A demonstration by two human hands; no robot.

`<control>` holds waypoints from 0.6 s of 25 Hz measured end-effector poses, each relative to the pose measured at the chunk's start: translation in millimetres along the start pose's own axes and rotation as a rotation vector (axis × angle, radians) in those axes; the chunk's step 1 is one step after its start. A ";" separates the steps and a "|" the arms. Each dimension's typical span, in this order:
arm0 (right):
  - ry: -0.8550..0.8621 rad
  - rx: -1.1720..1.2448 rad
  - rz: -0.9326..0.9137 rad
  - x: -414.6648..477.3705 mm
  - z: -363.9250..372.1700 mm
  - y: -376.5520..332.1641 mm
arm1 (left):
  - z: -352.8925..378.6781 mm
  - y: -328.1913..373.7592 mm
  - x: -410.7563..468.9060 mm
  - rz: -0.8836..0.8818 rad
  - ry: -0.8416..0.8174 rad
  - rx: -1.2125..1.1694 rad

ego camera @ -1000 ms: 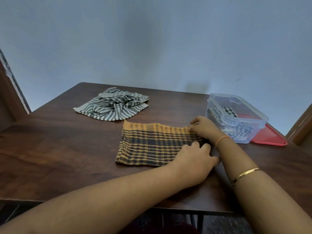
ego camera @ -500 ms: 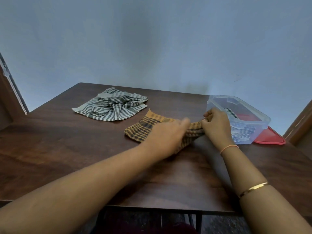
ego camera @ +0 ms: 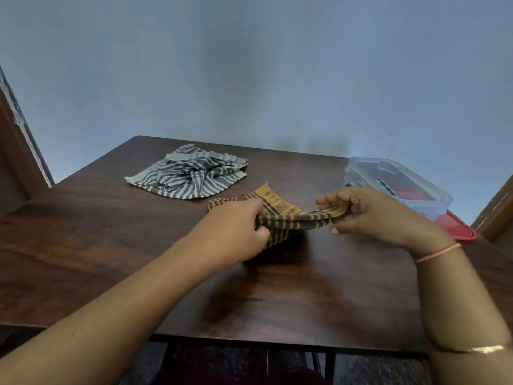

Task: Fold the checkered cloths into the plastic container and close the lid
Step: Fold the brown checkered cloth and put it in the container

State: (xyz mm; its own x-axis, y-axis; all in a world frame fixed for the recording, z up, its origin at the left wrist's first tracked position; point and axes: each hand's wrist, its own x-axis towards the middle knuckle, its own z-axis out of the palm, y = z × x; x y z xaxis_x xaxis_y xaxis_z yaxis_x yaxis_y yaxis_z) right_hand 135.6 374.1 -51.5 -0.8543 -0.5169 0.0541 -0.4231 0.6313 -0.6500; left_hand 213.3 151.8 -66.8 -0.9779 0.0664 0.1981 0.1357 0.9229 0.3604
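- Since half a second ago the orange checkered cloth [ego camera: 288, 215] has come up off the table [ego camera: 83, 245]. I now see it stretched between both hands over the middle, its near fold hanging down.
- Left hand [ego camera: 236, 232]: fingers curled round the cloth's left end.
- Right hand [ego camera: 374, 215]: thumb and fingers pinching the right end, just in front of the clear plastic container [ego camera: 416, 177] at the right edge.
- Red lid [ego camera: 458, 229] lies flat beside the container.
- Grey striped cloth [ego camera: 188, 173] lies crumpled near the far edge.
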 end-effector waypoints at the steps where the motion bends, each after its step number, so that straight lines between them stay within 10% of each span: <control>1: 0.071 -0.126 -0.021 2.0 0.4 -3.0 | -3.1 0.6 1.7 -0.018 0.030 -0.003; 5: 0.338 -0.014 -0.054 19.3 -3.7 -23.6 | -27.1 -6.1 33.9 -0.060 0.279 -0.033; 10: 0.552 0.487 -0.082 63.8 -27.7 -51.0 | -60.6 -6.2 100.9 -0.108 0.318 -1.055; 15: 0.828 0.305 -0.200 69.3 -43.1 -65.3 | -81.3 -3.5 115.8 0.121 0.445 -1.116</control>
State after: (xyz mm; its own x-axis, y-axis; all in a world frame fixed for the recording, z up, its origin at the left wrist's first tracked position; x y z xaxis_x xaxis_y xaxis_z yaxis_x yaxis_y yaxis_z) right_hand 91.0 322.0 27.4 -0.7672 0.0558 0.6390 -0.5891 0.3329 -0.7363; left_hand 112.5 125.4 29.0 -0.8388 -0.2092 0.5027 0.5001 0.0690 0.8632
